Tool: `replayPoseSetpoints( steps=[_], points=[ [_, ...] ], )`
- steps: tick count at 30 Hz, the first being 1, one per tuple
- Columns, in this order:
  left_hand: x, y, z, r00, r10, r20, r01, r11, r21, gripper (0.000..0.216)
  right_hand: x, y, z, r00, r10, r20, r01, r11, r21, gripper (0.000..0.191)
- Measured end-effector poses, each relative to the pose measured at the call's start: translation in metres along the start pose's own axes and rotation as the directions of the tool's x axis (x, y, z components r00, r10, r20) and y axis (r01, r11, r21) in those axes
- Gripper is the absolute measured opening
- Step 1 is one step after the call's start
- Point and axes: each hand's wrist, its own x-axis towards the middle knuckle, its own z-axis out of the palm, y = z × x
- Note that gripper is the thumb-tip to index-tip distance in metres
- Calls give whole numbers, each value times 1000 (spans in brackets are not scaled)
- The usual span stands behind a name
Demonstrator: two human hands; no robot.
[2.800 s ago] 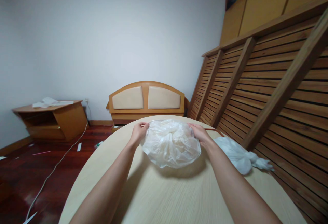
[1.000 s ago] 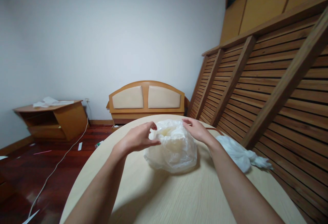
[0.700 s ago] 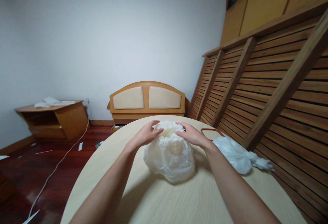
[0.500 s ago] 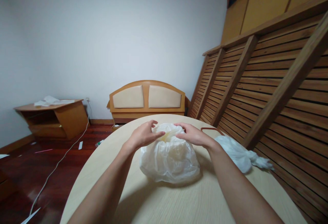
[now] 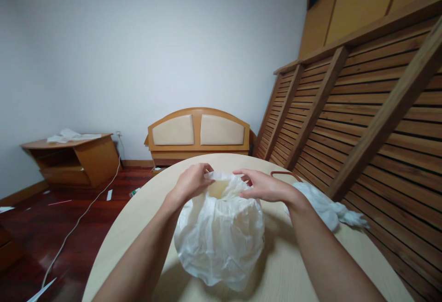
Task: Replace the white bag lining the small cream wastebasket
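Observation:
A puffed-out white plastic bag (image 5: 221, 237) stands on the round table (image 5: 293, 265), its mouth gathered into folds. Something pale yellow shows inside the mouth; I cannot tell what it is. At the left of the rim, my left hand (image 5: 193, 181) is closed on the plastic, fingers curled over the edge. My right hand (image 5: 267, 185) is at the right of the rim, its thumb and forefinger apart and close against the folds. A second white plastic bag (image 5: 321, 205), twisted at one end, lies beyond my right forearm.
A thin brown strap or cord (image 5: 283, 173) lies near the second bag. Wooden slatted panels (image 5: 345, 122) lean along the right side. Behind the table stands a headboard (image 5: 197, 129). To the left are a low cabinet (image 5: 95, 159) and a white cable (image 5: 83, 214) on the floor.
The bag has spread larger and come nearer to me, and its mouth is wider. My left fingers have curled onto the rim; my right hand has shifted slightly right.

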Motion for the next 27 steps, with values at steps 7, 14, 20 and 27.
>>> replayPoseSetpoints(
  steps=[7, 14, 20, 27],
  points=[
    [-3, -2, -4, 998, 31, 60, -22, 987, -159, 51, -8, -10, -9, 1000, 26, -17, -29, 989, -144, 53],
    [-4, 14, 2, 984, 156, 87, -149, 985, -84, 35, -11, -24, -7, 990, -101, 95, 120, 967, -224, 32],
    [-5, 9, 0, 998, 21, 62, -28, 993, 116, 27, -22, -28, -17, 984, 72, 163, -14, 944, -330, 30],
    [-3, 9, 6, 979, 202, -31, -202, 979, 9, 47, -12, -22, -5, 995, -23, -92, -8, 949, -314, 54]
  ],
)
